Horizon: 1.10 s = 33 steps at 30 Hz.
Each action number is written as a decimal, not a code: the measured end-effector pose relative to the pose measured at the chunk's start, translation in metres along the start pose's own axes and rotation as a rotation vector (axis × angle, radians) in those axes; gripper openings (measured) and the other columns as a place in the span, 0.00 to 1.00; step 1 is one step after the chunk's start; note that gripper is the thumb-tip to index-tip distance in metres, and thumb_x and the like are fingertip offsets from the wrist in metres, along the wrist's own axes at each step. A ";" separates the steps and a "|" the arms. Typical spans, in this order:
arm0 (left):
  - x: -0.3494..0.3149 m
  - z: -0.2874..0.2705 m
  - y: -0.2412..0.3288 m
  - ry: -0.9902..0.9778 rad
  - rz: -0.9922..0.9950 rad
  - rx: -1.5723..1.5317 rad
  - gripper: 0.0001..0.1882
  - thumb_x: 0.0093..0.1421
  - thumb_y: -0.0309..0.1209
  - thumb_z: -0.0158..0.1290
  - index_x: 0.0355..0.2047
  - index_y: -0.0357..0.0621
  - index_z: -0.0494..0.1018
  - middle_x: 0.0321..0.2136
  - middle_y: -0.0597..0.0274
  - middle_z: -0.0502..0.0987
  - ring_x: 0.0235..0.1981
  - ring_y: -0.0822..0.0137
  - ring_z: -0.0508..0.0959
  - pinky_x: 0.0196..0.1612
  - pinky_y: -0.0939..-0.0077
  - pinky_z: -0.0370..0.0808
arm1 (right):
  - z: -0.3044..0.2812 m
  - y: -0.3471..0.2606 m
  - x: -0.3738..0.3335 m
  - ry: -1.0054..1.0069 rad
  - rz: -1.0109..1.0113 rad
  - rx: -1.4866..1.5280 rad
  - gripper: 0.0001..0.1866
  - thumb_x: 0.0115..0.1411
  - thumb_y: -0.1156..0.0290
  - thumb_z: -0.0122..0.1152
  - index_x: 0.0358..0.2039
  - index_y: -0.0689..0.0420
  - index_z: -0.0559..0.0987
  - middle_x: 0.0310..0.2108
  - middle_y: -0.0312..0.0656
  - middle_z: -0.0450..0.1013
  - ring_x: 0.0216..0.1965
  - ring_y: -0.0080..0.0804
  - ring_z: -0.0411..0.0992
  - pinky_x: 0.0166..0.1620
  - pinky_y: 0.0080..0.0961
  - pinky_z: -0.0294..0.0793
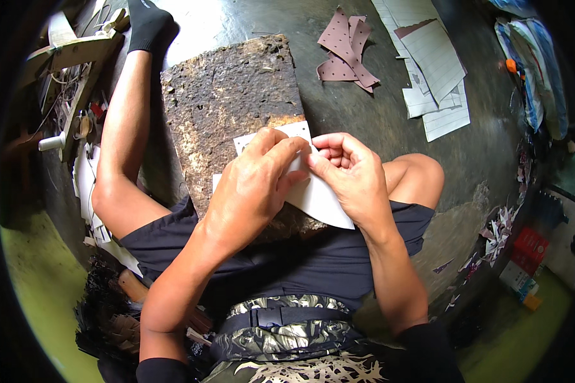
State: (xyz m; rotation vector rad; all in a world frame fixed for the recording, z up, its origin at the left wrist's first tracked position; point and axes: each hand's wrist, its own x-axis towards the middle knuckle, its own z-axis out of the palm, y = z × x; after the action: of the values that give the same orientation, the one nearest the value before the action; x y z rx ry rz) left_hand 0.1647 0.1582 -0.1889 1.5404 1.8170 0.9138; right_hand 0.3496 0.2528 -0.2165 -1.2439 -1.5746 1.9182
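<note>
A white flat cut piece with small dark holes near its top corners lies over the near right part of a worn, scarred board. It tapers to a point at the lower right. Whether it is leather or card I cannot tell. My left hand is closed on its upper middle, fingers bent down onto it and hiding much of the surface. Thumb and forefinger of my right hand pinch its upper right edge, the other fingers curled. A white edge also shows left of my left hand.
Brown-pink punched scraps lie beyond the board, with lined paper patterns farther right. A wooden frame and clutter stand at left. Shreds and a red box are at right. My bent legs flank the board.
</note>
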 end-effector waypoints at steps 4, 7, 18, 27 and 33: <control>0.002 0.003 -0.002 0.031 0.039 -0.024 0.16 0.64 0.25 0.72 0.52 0.45 0.85 0.42 0.57 0.80 0.33 0.57 0.83 0.39 0.60 0.82 | 0.002 0.011 -0.004 0.011 -0.002 0.294 0.07 0.73 0.77 0.74 0.49 0.63 0.87 0.42 0.36 0.85 0.42 0.17 0.80 0.50 0.18 0.82; 0.001 0.006 -0.003 0.052 0.057 0.026 0.15 0.64 0.27 0.73 0.50 0.46 0.86 0.43 0.57 0.83 0.35 0.56 0.85 0.39 0.61 0.83 | 0.001 0.022 -0.004 -0.012 0.025 0.466 0.07 0.73 0.76 0.74 0.49 0.62 0.87 0.42 0.35 0.85 0.43 0.18 0.80 0.52 0.20 0.81; -0.005 0.015 -0.015 0.123 0.127 0.106 0.14 0.65 0.34 0.72 0.51 0.53 0.88 0.40 0.64 0.84 0.33 0.56 0.87 0.35 0.61 0.83 | -0.006 0.015 0.002 0.006 0.158 0.467 0.08 0.76 0.72 0.72 0.48 0.64 0.87 0.40 0.32 0.83 0.40 0.14 0.77 0.46 0.16 0.79; -0.009 0.015 -0.019 0.108 0.193 0.191 0.15 0.66 0.34 0.72 0.53 0.52 0.88 0.41 0.64 0.84 0.30 0.60 0.87 0.32 0.62 0.84 | -0.002 0.016 0.007 0.058 0.061 0.158 0.09 0.78 0.71 0.70 0.47 0.65 0.87 0.38 0.33 0.83 0.38 0.13 0.77 0.43 0.15 0.79; -0.008 0.013 -0.020 0.086 0.244 0.201 0.15 0.67 0.34 0.71 0.53 0.49 0.88 0.43 0.62 0.84 0.31 0.61 0.89 0.32 0.63 0.86 | -0.003 0.017 0.008 0.039 0.084 0.149 0.08 0.78 0.71 0.69 0.47 0.64 0.86 0.38 0.33 0.84 0.38 0.13 0.78 0.43 0.14 0.80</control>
State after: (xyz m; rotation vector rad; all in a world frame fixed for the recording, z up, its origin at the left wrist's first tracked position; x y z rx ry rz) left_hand 0.1646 0.1504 -0.2128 1.9068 1.8556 0.9438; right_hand 0.3519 0.2553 -0.2347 -1.2943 -1.3530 2.0102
